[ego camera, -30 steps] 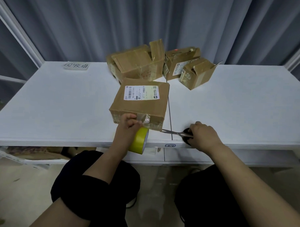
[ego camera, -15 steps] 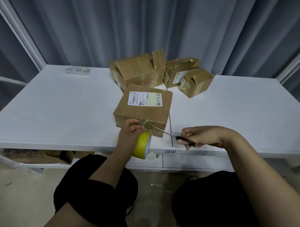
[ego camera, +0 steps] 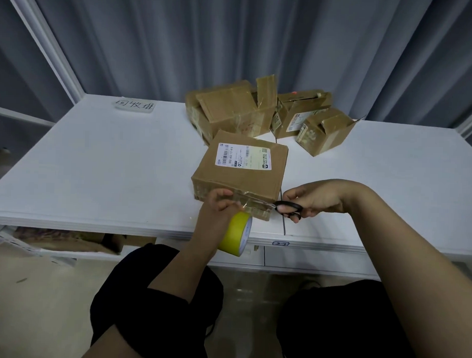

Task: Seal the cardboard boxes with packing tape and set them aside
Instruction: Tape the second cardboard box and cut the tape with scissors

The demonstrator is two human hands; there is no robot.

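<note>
Closest to you, your left hand (ego camera: 216,207) is curled around the yellow tape roll (ego camera: 235,232) at the near edge of the white table (ego camera: 109,174), and it has stayed there. The roll hangs just below the table edge. Your right hand (ego camera: 319,199) has moved. A second ago it lay on the scissors (ego camera: 288,208) flat on the table. Now it grips their black handles and has lifted them, and the tips reach the clear strip of tape (ego camera: 252,202) that runs from the roll to the box. I think this means the tape is already stuck down and you are about to cut it free. I cannot tell if the blades have closed on the strip yet. The box (ego camera: 237,179) sits right behind your hands, near the front edge. It is brown, its flaps are shut, and a white label (ego camera: 242,156) lies on top. Shiny tape shows on its near side. Farther back, more boxes (ego camera: 229,111) are bunched together, some with flaps sticking up, so they probably need tape too. A paper note (ego camera: 134,105) lies at the far left, and a grey curtain (ego camera: 234,45) hangs behind.
</note>
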